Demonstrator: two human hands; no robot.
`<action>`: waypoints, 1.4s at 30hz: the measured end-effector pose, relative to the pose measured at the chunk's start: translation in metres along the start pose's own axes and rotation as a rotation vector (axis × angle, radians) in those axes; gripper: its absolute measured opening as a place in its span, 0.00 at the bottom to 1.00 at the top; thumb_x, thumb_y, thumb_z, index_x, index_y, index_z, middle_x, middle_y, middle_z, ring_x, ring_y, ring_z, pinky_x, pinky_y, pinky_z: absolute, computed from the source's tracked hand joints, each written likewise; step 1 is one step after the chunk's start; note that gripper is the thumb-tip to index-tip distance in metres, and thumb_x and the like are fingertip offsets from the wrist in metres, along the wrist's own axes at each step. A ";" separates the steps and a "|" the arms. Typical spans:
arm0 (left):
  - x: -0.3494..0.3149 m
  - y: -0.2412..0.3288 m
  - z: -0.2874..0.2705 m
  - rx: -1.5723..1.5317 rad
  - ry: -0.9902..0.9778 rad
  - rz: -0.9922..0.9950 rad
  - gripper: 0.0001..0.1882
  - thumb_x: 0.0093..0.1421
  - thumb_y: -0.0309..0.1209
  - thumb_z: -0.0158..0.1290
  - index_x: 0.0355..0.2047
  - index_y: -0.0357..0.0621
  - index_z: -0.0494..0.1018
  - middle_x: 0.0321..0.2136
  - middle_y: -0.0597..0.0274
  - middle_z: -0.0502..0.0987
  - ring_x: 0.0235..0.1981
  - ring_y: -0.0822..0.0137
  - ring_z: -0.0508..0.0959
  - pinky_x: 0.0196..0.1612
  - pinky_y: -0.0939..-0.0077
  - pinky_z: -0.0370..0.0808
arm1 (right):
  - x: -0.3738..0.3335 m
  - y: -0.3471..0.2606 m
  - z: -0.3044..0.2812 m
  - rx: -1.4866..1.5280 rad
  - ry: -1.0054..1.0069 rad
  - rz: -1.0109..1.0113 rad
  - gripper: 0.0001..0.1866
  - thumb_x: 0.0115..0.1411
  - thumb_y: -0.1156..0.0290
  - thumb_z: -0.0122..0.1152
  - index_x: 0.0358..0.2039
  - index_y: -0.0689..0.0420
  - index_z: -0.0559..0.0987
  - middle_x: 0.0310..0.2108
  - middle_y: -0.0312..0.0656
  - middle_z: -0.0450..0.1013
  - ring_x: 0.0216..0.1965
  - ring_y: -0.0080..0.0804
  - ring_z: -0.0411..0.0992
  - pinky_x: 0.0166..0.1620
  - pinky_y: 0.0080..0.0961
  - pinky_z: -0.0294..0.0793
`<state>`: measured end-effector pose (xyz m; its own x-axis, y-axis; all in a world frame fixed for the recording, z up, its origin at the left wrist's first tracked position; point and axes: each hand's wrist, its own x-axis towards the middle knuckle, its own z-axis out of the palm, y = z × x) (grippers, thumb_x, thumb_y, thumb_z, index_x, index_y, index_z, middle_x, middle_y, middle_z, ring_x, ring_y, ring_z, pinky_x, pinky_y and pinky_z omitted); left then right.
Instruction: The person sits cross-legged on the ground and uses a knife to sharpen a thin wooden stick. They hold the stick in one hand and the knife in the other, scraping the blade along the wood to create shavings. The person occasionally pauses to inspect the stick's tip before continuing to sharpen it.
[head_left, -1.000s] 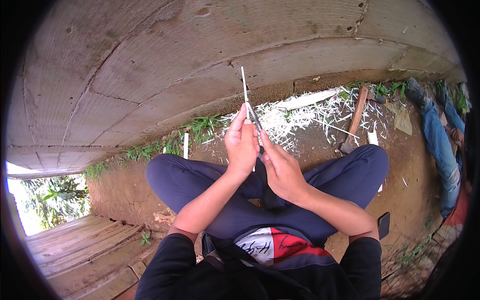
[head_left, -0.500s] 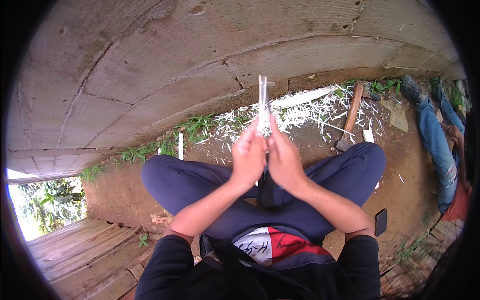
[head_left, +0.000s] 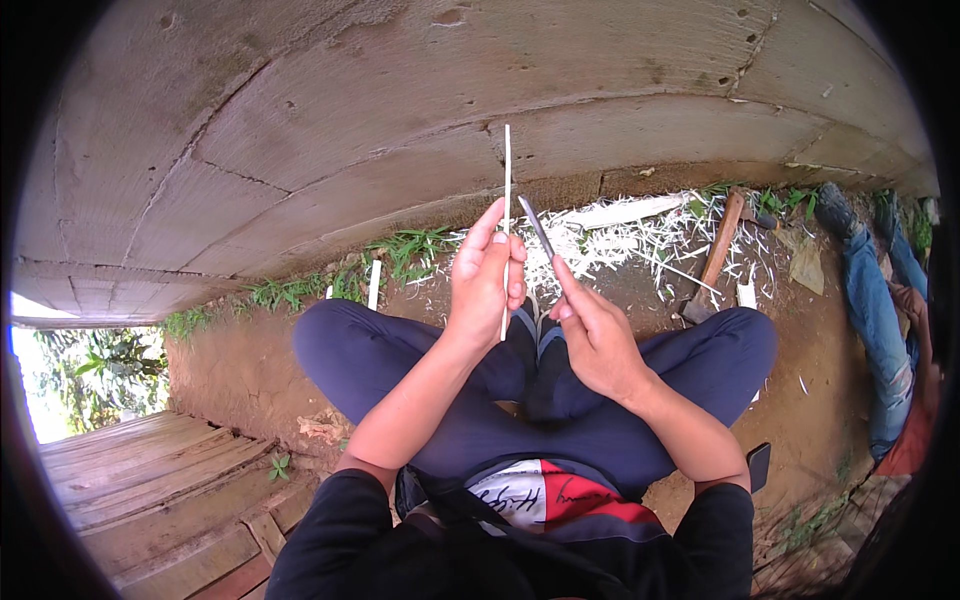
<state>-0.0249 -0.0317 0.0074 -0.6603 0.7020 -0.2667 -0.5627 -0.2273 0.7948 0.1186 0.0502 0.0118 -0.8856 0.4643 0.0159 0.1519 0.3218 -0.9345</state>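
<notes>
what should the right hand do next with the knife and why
Probably ease the knife leftward until its blade meets the thin white stick. The left hand holds the stick with its far end free, the right hand holds the knife, a gap shows between them, and pale shavings on the ground suggest whittling.

L hand [head_left: 483, 288] grips thin pale stick [head_left: 507, 180] betw thumb & fingers, pointing away fr body. R hand [head_left: 602, 348] holds knife [head_left: 538, 228], tip angled twd stick, just apart. White shavings [head_left: 600, 250] on dirt grnd [head_left: 240, 385] by wall [head_left: 330, 130]; wood-handled tool [head_left: 722, 245] at R. Phone [head_left: 759, 467] nr R elbow. 2nd person's jeans [head_left: 868, 310] far R.
</notes>
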 end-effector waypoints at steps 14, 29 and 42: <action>-0.013 -0.011 0.005 0.169 -0.018 0.000 0.23 0.66 0.25 0.37 0.62 0.40 0.54 0.25 0.67 0.68 0.13 0.83 0.62 0.13 0.89 0.63 | -0.006 -0.001 0.013 -0.040 0.041 -0.027 0.30 0.61 0.78 0.45 0.64 0.56 0.54 0.34 0.51 0.68 0.33 0.47 0.71 0.38 0.34 0.70; -0.012 -0.010 0.008 0.100 0.013 -0.100 0.23 0.65 0.27 0.39 0.61 0.39 0.54 0.25 0.65 0.68 0.12 0.83 0.60 0.11 0.90 0.59 | 0.008 0.008 -0.013 -0.030 0.154 0.047 0.27 0.62 0.78 0.43 0.63 0.57 0.57 0.31 0.49 0.70 0.32 0.39 0.72 0.40 0.28 0.70; -0.019 -0.008 0.013 0.177 -0.034 -0.095 0.23 0.65 0.26 0.38 0.61 0.37 0.55 0.23 0.67 0.68 0.11 0.81 0.62 0.11 0.89 0.60 | 0.004 0.005 -0.001 0.063 0.088 -0.036 0.28 0.61 0.79 0.43 0.63 0.57 0.55 0.31 0.51 0.69 0.32 0.41 0.71 0.40 0.30 0.70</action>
<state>-0.0012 -0.0345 0.0136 -0.5893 0.7377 -0.3293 -0.5238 -0.0385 0.8510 0.1161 0.0547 0.0074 -0.8477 0.5246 0.0785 0.0902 0.2884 -0.9532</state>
